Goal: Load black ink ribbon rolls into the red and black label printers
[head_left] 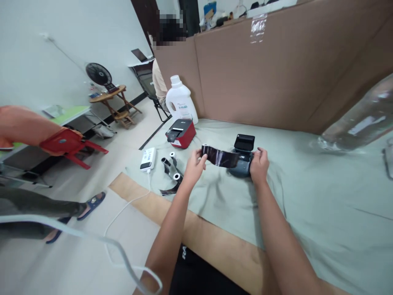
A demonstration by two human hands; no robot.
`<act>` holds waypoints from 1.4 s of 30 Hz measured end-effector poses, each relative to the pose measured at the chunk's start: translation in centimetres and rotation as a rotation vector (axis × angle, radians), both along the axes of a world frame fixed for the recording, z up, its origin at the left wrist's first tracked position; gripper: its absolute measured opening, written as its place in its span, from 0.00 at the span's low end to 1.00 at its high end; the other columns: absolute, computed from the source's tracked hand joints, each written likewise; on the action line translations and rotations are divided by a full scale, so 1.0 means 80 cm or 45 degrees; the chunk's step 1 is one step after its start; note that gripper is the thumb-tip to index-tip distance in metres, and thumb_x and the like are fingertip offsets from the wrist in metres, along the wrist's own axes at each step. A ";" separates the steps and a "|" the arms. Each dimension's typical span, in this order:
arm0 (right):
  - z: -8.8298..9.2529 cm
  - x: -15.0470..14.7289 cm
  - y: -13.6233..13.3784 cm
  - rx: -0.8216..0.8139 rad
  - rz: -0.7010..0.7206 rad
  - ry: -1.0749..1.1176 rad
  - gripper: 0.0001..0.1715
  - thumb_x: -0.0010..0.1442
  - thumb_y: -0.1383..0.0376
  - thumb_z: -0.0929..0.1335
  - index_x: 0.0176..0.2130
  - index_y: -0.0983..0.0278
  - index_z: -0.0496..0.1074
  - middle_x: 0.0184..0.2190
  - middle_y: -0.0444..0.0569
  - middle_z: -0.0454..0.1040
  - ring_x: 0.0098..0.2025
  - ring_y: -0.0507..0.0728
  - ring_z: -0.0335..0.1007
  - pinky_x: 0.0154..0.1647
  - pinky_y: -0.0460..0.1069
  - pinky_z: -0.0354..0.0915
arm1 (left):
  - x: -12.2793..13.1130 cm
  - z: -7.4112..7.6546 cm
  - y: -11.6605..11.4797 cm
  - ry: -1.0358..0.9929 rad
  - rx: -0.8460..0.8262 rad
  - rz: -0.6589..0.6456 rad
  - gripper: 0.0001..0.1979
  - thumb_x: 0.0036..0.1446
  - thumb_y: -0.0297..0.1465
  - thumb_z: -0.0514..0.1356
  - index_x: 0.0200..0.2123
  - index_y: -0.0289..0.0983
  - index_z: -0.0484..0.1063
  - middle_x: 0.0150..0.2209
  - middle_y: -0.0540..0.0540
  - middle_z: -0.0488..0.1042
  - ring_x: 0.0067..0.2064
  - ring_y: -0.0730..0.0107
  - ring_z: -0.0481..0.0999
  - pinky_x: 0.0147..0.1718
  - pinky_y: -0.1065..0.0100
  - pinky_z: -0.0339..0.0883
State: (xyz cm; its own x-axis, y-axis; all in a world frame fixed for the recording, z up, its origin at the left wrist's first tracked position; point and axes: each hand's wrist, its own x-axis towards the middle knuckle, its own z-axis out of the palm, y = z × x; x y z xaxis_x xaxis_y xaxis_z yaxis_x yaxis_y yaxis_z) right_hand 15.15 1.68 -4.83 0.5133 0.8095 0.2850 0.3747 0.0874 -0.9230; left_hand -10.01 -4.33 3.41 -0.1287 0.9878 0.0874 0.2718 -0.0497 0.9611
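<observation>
Between the fingers of my left hand [195, 164] is a small roll of glossy black ribbon [219, 157], closed around its end. A loose strip of it stretches right, its far end in front of a small dark portable printer [242, 169]. The printer sits on the green cloth with its lid [244, 142] raised. My right hand [259, 164] grips the printer's right side, fingers partly hidden. Left of my left hand, several black rolls with white cores [176, 177] lie on the cloth with loose strips.
A red and black printer [188, 137] stands behind the rolls, before a white jug [182, 102]. A white power bank [148, 159] trails a cable [135, 200]. A cardboard wall [258, 82] bounds the back; a clear plastic-wrapped object [362, 114] lies right. Other people are at left.
</observation>
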 end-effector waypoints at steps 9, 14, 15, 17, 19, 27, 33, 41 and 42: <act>-0.002 0.000 0.003 -0.002 -0.018 0.010 0.31 0.65 0.49 0.57 0.53 0.66 0.71 0.40 0.57 0.78 0.43 0.63 0.72 0.49 0.58 0.64 | 0.007 -0.038 -0.157 -0.679 -0.510 -0.032 0.22 0.49 0.44 0.69 0.42 0.38 0.70 0.31 0.50 0.71 0.20 0.82 0.58 0.19 0.73 0.46; -0.002 0.001 0.003 0.006 -0.016 0.003 0.31 0.65 0.49 0.56 0.53 0.66 0.71 0.41 0.58 0.78 0.45 0.63 0.72 0.50 0.58 0.64 | -0.009 -0.007 -0.130 0.396 -0.114 0.280 0.16 0.51 0.44 0.68 0.30 0.40 0.69 0.33 0.46 0.72 0.35 0.65 0.72 0.32 0.67 0.62; -0.003 0.001 0.003 0.008 -0.015 0.002 0.31 0.65 0.49 0.57 0.53 0.66 0.71 0.41 0.58 0.78 0.45 0.63 0.72 0.50 0.59 0.64 | -0.014 0.002 -0.118 0.654 -0.054 0.349 0.16 0.53 0.45 0.67 0.29 0.40 0.69 0.35 0.44 0.73 0.40 0.60 0.73 0.35 0.65 0.63; -0.004 0.001 0.004 0.009 -0.013 0.003 0.30 0.65 0.49 0.57 0.53 0.65 0.71 0.41 0.57 0.78 0.45 0.64 0.72 0.51 0.59 0.63 | -0.024 0.018 -0.089 1.041 -0.007 0.438 0.17 0.57 0.47 0.64 0.30 0.39 0.71 0.39 0.40 0.74 0.46 0.53 0.73 0.40 0.61 0.63; -0.005 0.001 0.005 0.009 -0.011 0.010 0.30 0.65 0.49 0.57 0.52 0.65 0.71 0.41 0.57 0.78 0.45 0.63 0.72 0.51 0.59 0.63 | -0.031 0.029 -0.059 1.269 0.006 0.448 0.16 0.61 0.46 0.62 0.35 0.38 0.74 0.42 0.37 0.74 0.50 0.48 0.71 0.45 0.58 0.62; -0.005 0.002 0.007 0.012 -0.010 0.019 0.31 0.65 0.49 0.57 0.52 0.66 0.71 0.41 0.58 0.78 0.45 0.64 0.73 0.50 0.59 0.64 | -0.033 0.000 0.020 1.722 -0.131 0.212 0.19 0.61 0.38 0.63 0.48 0.28 0.77 0.55 0.25 0.69 0.57 0.39 0.63 0.55 0.51 0.54; -0.003 0.001 0.006 -0.005 -0.001 0.030 0.30 0.65 0.49 0.57 0.53 0.66 0.71 0.41 0.58 0.78 0.45 0.64 0.72 0.50 0.59 0.64 | -0.079 0.018 -0.003 1.630 -0.120 0.461 0.28 0.63 0.51 0.56 0.49 0.33 0.77 0.54 0.26 0.71 0.56 0.36 0.66 0.53 0.48 0.57; -0.005 0.002 0.005 0.010 -0.009 0.022 0.27 0.65 0.51 0.57 0.51 0.66 0.71 0.41 0.57 0.76 0.45 0.63 0.71 0.52 0.59 0.64 | -0.171 0.025 0.035 1.536 -0.367 0.268 0.21 0.60 0.39 0.60 0.54 0.40 0.78 0.47 0.34 0.80 0.58 0.39 0.70 0.54 0.51 0.57; -0.003 0.002 0.004 0.035 -0.022 0.008 0.27 0.64 0.52 0.58 0.50 0.66 0.71 0.42 0.58 0.75 0.45 0.63 0.70 0.52 0.59 0.64 | -0.169 0.025 0.036 1.541 -0.331 0.275 0.20 0.60 0.38 0.60 0.53 0.40 0.78 0.45 0.35 0.81 0.56 0.40 0.71 0.53 0.52 0.58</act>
State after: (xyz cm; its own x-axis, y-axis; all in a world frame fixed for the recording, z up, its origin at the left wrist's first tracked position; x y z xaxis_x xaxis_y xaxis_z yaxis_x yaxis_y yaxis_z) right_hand 15.29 2.03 -5.07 0.5292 0.7924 0.3035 0.3705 0.1060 -0.9228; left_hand -23.53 -1.46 5.41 -0.2632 0.9623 0.0682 0.9637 0.2590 0.0652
